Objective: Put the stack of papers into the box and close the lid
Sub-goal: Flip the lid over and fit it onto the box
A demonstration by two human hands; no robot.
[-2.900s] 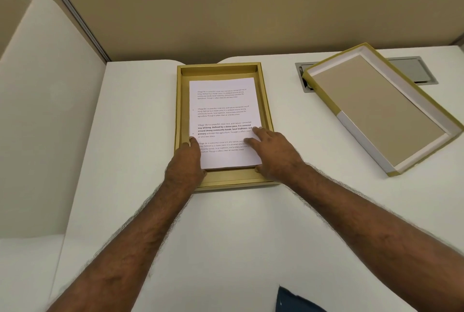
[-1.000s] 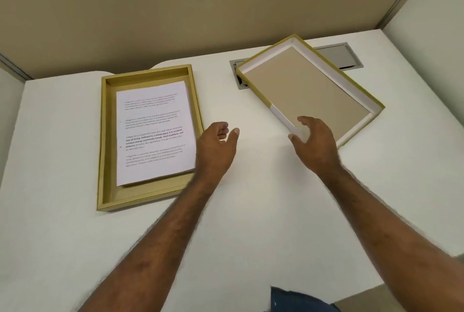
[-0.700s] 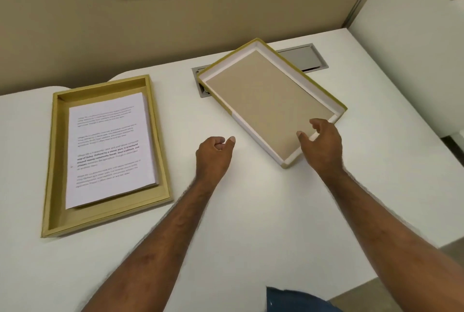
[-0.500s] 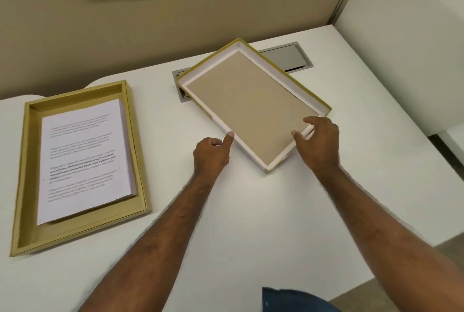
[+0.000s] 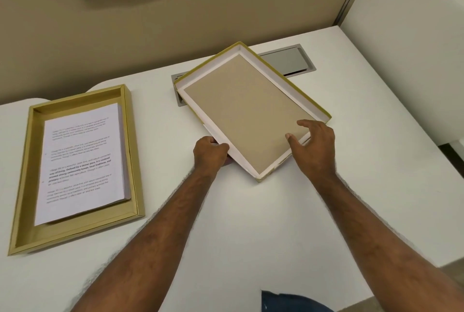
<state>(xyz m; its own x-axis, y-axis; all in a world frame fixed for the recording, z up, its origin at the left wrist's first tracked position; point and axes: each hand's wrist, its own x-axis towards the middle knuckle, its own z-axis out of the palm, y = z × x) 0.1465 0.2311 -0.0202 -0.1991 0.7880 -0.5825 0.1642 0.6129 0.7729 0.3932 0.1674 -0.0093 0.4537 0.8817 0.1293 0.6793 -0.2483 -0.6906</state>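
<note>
The lid (image 5: 247, 113) lies upside down in the middle of the frame, turned at an angle on the white desk (image 5: 226, 224). The left hand (image 5: 209, 152) closes on its near left edge. The right hand (image 5: 313, 147) is at its near right edge, fingers curled over the rim; it seems to grip, but this is not clear. At the left, the box (image 5: 22, 186) holds the stack of papers (image 5: 82, 161), well apart from both hands.

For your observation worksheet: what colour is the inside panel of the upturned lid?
Plain cardboard brown, bordered by white inner walls, on the lid; seen in the head view.
</note>
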